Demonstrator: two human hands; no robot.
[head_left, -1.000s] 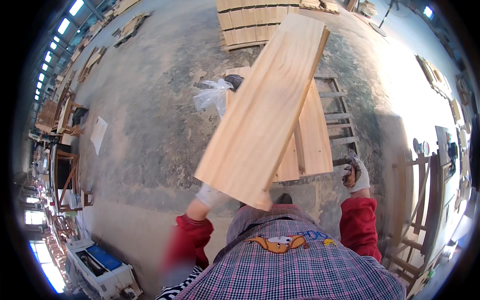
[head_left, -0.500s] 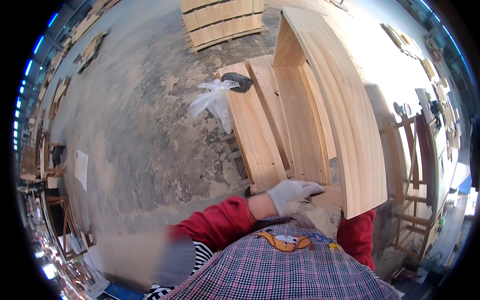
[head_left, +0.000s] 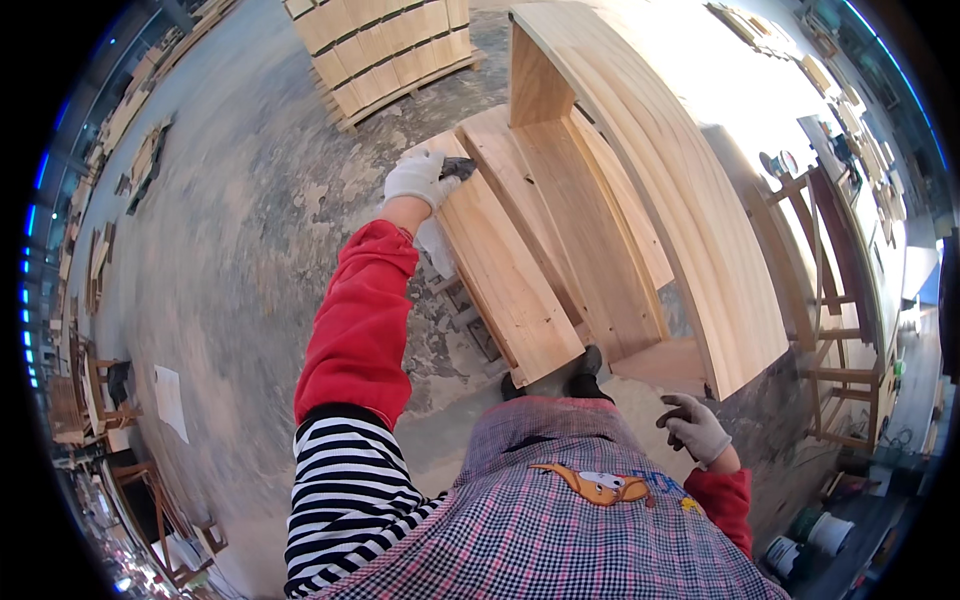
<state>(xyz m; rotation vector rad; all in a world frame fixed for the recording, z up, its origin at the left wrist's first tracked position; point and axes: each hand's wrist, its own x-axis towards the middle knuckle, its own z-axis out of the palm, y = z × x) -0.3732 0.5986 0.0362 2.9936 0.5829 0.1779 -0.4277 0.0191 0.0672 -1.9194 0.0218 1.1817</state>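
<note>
My left hand (head_left: pixel 415 180), in a white glove, is stretched out to the far end of a pale wooden plank and closed on a dark grey crumpled wad (head_left: pixel 458 168). Below that hand hangs a clear plastic bag (head_left: pixel 434 246), partly hidden by my red sleeve. A wooden box frame (head_left: pixel 660 170) with open sides rests on the planks (head_left: pixel 510 265), its near end toward me. Just off its near right corner is my right hand (head_left: pixel 695 430), gloved with dark fingertips, fingers loosely apart and holding nothing.
Beyond the planks stands a strapped stack of boards (head_left: pixel 385 45) on a pallet. To the right is a wooden rack (head_left: pixel 835 320), with white spools (head_left: pixel 822 532) below it. A white sheet (head_left: pixel 171 403) lies on the floor at left. My shoes (head_left: pixel 588 362) are beside the plank's near end.
My left hand has left the box's near end, reached far forward and closed on the dark wad. My right hand, hidden behind the box before, now shows free of it. The view has shifted.
</note>
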